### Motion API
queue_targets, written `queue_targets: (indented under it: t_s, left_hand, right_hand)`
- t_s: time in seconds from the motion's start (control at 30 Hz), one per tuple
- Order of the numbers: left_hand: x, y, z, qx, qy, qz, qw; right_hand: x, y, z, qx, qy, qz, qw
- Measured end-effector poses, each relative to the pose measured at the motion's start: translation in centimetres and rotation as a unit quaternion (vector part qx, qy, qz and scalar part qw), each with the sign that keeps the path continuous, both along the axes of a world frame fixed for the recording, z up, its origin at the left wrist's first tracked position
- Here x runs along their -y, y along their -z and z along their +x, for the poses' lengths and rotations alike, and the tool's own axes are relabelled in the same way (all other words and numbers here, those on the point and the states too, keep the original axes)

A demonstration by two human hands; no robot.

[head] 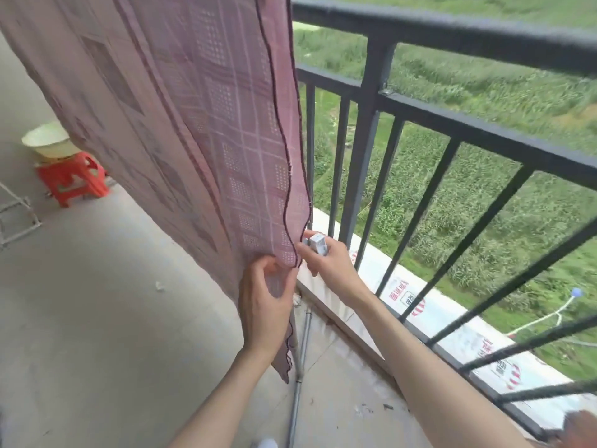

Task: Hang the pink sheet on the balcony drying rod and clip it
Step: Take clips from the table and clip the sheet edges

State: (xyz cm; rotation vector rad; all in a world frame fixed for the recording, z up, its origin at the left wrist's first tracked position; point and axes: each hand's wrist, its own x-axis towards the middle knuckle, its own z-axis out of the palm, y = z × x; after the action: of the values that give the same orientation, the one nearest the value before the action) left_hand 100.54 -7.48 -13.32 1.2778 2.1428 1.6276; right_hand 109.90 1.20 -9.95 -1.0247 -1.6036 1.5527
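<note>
The pink checked sheet (181,124) hangs down from above the frame, its dark-stitched edge running along the right side. The rod it hangs from is out of view. My left hand (265,299) pinches the sheet's lower corner, thumb in front and fingers behind the cloth. Right beside that edge, my right hand (326,260) grips a grey clip (318,244) whose end points at the sheet's hem. A thin metal pole (298,360) of the drying stand stands behind the sheet's lowest tip.
A black metal railing (420,130) runs along the right with a low concrete kerb (326,302) under it. A red plastic stool (72,179) carrying a pale basin (48,142) stands at far left. A white wire rack (16,218) sits at the left edge.
</note>
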Motion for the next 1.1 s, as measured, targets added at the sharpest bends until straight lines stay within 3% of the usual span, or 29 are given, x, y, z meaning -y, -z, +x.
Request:
queue_targets:
  t_s: [0.27,0.5,0.73,0.87,0.93,1.03,1.1]
  left_hand:
    - [-0.7,-1.3,1.3,-0.072,-0.026,0.026,0.997]
    - [-1.1,-0.7,2.6,-0.04,-0.032,0.027,0.998]
    - [-2.2,-1.2,3.3,-0.016,-0.1,0.038,0.994]
    - [-2.7,-1.1,3.7,-0.013,-0.139,0.072,0.988]
    - [-2.5,-0.9,3.8,0.012,-0.144,0.071,0.987]
    - [-2.3,-0.2,3.8,0.034,-0.145,0.055,0.987]
    - [-2.4,0.3,3.6,0.03,-0.153,0.052,0.986]
  right_hand:
    - [-0.5,-1.7,-0.1,-0.016,0.012,0.051,0.999]
    - [0.1,-2.2,0.9,-0.02,-0.045,0.015,0.999]
    - [0.8,-3.1,2.8,0.047,-0.12,0.034,0.991]
    - [0.4,-2.3,3.1,0.079,-0.051,0.034,0.995]
    - [0.0,-1.3,3.5,0.108,0.016,-0.003,0.994]
    - [0.4,0.5,4.5,0.171,0.001,-0.073,0.983]
    - [0.7,1.4,5.2,0.144,-0.008,-0.135,0.98]
